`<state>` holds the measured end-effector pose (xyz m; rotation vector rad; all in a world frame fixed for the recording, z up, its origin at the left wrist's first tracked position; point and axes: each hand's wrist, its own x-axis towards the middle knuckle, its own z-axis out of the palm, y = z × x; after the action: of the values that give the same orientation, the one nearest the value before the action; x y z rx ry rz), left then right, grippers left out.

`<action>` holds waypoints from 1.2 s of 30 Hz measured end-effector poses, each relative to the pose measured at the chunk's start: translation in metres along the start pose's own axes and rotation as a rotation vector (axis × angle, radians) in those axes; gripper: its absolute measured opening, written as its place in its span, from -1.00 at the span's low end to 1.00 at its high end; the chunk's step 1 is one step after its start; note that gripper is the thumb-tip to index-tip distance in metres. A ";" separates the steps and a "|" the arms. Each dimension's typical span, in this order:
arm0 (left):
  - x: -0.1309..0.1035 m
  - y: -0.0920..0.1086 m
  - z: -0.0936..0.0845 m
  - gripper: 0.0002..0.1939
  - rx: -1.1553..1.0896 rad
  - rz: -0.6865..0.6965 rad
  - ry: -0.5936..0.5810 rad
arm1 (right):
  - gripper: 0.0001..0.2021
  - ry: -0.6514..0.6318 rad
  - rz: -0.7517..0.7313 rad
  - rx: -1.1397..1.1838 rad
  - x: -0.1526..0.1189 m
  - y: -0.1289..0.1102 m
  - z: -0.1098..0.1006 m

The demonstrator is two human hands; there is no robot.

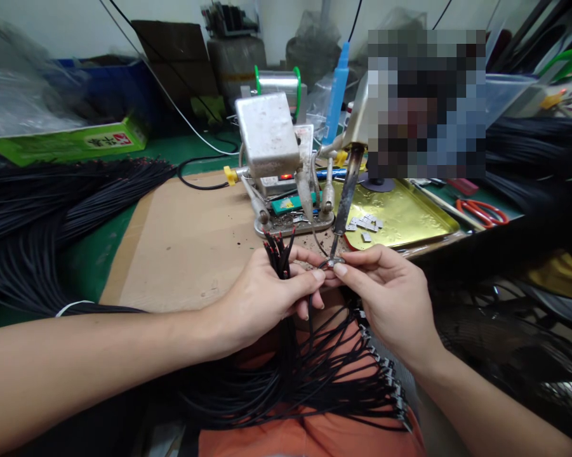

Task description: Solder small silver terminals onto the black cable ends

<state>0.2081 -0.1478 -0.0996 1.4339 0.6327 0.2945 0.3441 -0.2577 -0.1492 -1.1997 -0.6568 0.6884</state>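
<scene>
My left hand (276, 285) is closed round a bundle of black cables (279, 255) whose stripped ends show red and copper. Its thumb and fingertips also steady one cable near the soldering iron. In a pinch, my right hand (390, 285) holds a small metal connector (334, 261) at that cable's end. Directly above, the tip of a mounted soldering iron (345, 203) meets the connector, as far as I can see. A thin solder wire (318, 240) comes down from the feeder (269, 133) to the same spot. Across my lap lie many cables with metal connectors (390, 374) on their ends.
A gold tray (409, 212) with several small metal connectors (366, 223) stands right of the iron. Cardboard (185, 241) covers the green bench. Black cable bundles (76, 216) lie at left, orange-handled scissors (483, 212) at right. Behind are a solder spool (279, 89) and a green box (71, 143).
</scene>
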 end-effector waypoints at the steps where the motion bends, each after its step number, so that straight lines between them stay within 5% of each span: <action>1: 0.000 0.000 0.000 -0.76 0.007 0.003 0.004 | -0.84 -0.001 -0.002 0.002 0.000 0.000 0.000; 36: -0.001 -0.002 0.002 -0.61 -0.007 0.031 0.008 | -0.88 0.021 -0.062 -0.057 -0.001 -0.002 0.001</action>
<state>0.2081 -0.1501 -0.1017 1.4373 0.6155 0.3272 0.3427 -0.2586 -0.1469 -1.2321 -0.6970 0.6073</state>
